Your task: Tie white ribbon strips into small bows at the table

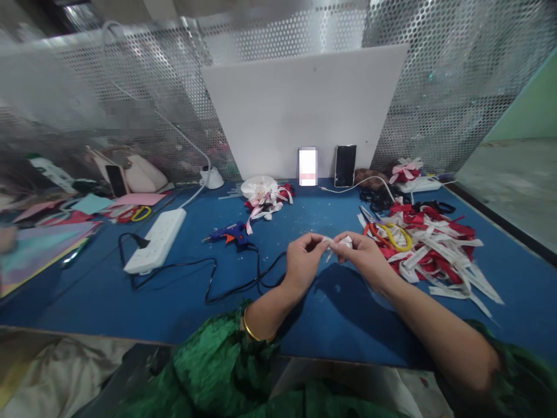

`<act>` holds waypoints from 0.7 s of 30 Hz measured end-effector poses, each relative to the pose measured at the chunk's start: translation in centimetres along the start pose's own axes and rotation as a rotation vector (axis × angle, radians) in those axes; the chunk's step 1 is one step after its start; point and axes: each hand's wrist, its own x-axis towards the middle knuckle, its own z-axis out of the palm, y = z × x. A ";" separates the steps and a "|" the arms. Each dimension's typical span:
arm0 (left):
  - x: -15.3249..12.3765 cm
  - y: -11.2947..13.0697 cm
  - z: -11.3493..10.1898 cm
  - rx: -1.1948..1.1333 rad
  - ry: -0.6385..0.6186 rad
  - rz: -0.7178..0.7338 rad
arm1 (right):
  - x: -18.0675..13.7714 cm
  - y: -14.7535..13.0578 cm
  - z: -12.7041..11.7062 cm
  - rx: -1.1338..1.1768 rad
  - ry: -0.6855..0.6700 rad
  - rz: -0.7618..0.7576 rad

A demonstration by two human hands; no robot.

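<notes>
Over the blue table (pixel 108 290), my left hand (pixel 303 259) and my right hand (pixel 364 254) meet at the centre. Both pinch a small white ribbon piece (pixel 337 242) between their fingertips, the fingers curled closed around it. A gold bangle (pixel 252 332) circles my left wrist. Just right of my right hand lies a heap of red and white ribbon strips (pixel 435 249), with scissors with red and yellow handles (pixel 391 234) on its near-left side. A blue glue gun (pixel 228 233) lies to the left, its black cord looping across the table toward my left hand.
A white power strip (pixel 156 239) lies at left with coloured paper sheets (pixel 39 244) beyond it. Finished ribbon bows (pixel 265 194) sit at centre back, two phones (pixel 345 165) lean on a white board (pixel 304 110), and perforated metal screens enclose the bench. A pink bag (pixel 134 171) stands back left.
</notes>
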 end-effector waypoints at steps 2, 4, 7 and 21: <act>-0.1 -0.1 0.1 -0.035 -0.003 -0.020 | 0.0 0.1 0.0 0.020 -0.004 0.018; -0.1 -0.2 0.2 -0.075 -0.035 -0.040 | 0.0 0.2 0.0 0.030 0.001 0.031; -0.2 -0.2 0.2 -0.078 -0.074 -0.050 | 0.1 0.2 -0.1 0.020 0.005 0.044; -0.1 -1.2 0.0 0.197 -0.043 0.077 | -0.1 0.8 0.2 -0.022 -0.179 0.135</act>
